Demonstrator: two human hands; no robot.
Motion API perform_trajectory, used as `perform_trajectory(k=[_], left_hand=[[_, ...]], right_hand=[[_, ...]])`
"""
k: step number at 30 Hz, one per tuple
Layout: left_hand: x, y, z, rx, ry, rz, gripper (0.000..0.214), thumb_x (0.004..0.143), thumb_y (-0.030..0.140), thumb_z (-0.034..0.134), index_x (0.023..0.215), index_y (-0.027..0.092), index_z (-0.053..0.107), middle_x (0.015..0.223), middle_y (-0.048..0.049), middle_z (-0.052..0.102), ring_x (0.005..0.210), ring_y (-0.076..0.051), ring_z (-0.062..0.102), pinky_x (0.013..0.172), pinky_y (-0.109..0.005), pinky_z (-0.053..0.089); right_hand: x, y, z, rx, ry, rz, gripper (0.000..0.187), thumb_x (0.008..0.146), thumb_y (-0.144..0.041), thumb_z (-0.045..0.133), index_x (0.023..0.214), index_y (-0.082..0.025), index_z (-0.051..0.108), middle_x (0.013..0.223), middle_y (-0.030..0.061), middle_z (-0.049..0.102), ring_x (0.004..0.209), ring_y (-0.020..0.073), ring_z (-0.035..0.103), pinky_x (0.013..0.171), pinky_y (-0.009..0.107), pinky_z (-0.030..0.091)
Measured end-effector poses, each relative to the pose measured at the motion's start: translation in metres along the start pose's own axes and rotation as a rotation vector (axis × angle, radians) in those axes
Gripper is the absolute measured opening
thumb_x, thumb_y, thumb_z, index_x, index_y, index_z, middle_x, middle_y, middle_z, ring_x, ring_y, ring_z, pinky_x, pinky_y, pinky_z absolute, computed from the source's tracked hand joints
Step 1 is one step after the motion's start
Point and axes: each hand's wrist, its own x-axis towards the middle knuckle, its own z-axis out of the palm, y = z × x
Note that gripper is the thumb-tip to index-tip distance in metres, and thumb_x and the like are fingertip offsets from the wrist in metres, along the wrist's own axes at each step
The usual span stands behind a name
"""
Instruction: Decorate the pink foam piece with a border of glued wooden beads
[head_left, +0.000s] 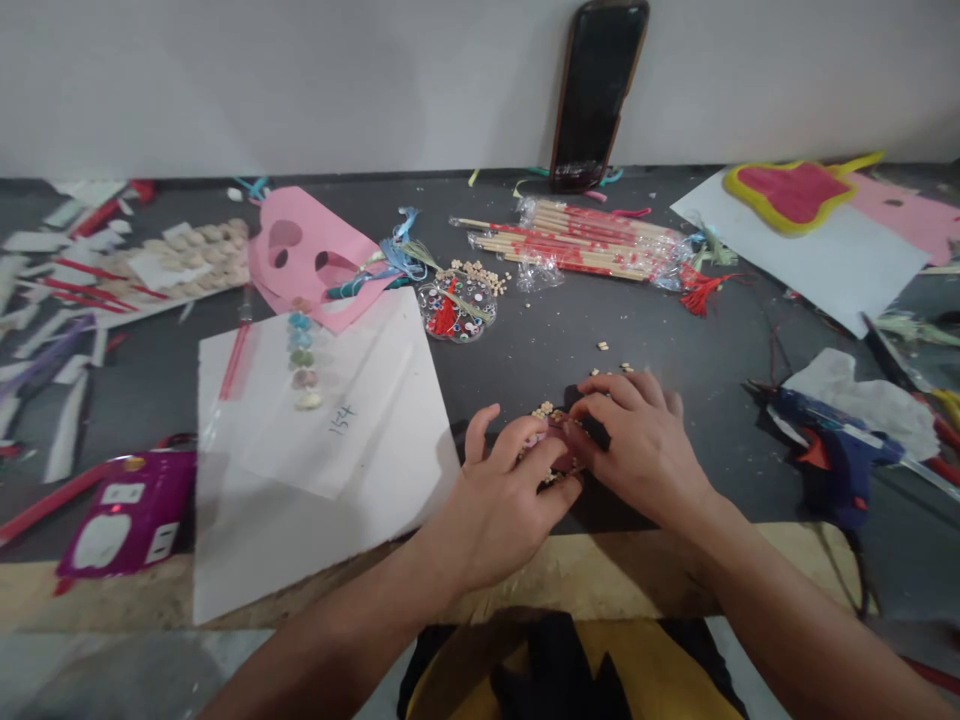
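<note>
My left hand point(504, 500) is curled around a small craft piece point(556, 450) low over the table. Tiny pale wooden bits line its edge, and a dull reddish area shows in its middle. At the piece's right side, my right hand point(645, 450) has its thumb and fingers bent together. A small dark shape point(595, 428) shows between those fingers, too blurred to name. The fingers hide much of the craft piece. Just beyond the right hand lie a few loose wooden bits point(603, 346).
Behind are a round clear tray of googly eyes point(480, 318), wrapped sticks point(577, 240) and a leaning phone point(600, 90). White board point(300, 540), pink mask point(337, 225) and purple device point(127, 515) lie left; a blue glue gun point(844, 440) lies right.
</note>
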Motion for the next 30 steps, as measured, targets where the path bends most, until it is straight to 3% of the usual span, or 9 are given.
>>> perform_trajectory(k=[6, 10, 18, 26, 30], left_hand=[[-0.002, -0.001, 0.001, -0.012, -0.006, 0.004, 0.019, 0.087, 0.025, 0.057, 0.102, 0.031, 0.067, 0.111, -0.0025, 0.063, 0.115, -0.027, 0.042, 0.103, -0.058, 0.020], [-0.002, -0.002, 0.002, -0.017, -0.013, 0.011, 0.021, 0.087, 0.025, 0.057, 0.104, 0.032, 0.067, 0.111, -0.0031, 0.063, 0.116, -0.027, 0.042, 0.103, -0.059, 0.019], [-0.002, -0.002, 0.001, -0.021, -0.012, 0.006, 0.022, 0.086, 0.026, 0.057, 0.104, 0.033, 0.068, 0.111, -0.0030, 0.063, 0.115, -0.027, 0.043, 0.103, -0.058, 0.020], [-0.001, -0.001, 0.001, -0.007, -0.010, 0.014, 0.022, 0.085, 0.025, 0.060, 0.104, 0.032, 0.068, 0.114, -0.0041, 0.062, 0.116, -0.028, 0.042, 0.102, -0.059, 0.021], [-0.001, -0.001, 0.001, -0.016, -0.013, 0.007, 0.020, 0.087, 0.024, 0.058, 0.101, 0.032, 0.068, 0.112, -0.0021, 0.064, 0.115, -0.026, 0.042, 0.104, -0.057, 0.019]], right_hand=[[-0.005, 0.013, -0.004, 0.046, 0.053, 0.010, 0.018, 0.089, -0.033, 0.052, 0.093, -0.024, 0.068, 0.111, 0.0055, 0.066, 0.106, 0.0265, 0.050, 0.077, 0.040, 0.036], [-0.017, 0.021, -0.006, 0.064, 0.072, 0.011, 0.020, 0.089, -0.024, 0.050, 0.089, -0.024, 0.069, 0.108, 0.0051, 0.067, 0.101, 0.0255, 0.051, 0.074, 0.039, 0.037], [-0.031, 0.014, -0.004, 0.116, 0.017, 0.020, 0.023, 0.090, -0.026, 0.049, 0.088, -0.024, 0.071, 0.109, 0.0072, 0.067, 0.101, 0.0264, 0.053, 0.073, 0.041, 0.038], [-0.018, 0.016, -0.008, 0.147, 0.069, -0.021, 0.021, 0.091, -0.027, 0.049, 0.097, -0.025, 0.070, 0.108, 0.0064, 0.066, 0.103, 0.0249, 0.052, 0.078, 0.040, 0.039], [-0.008, 0.009, -0.006, 0.040, 0.034, -0.012, 0.018, 0.085, -0.039, 0.059, 0.087, -0.024, 0.069, 0.110, 0.0057, 0.066, 0.107, 0.0281, 0.049, 0.080, 0.041, 0.035]])
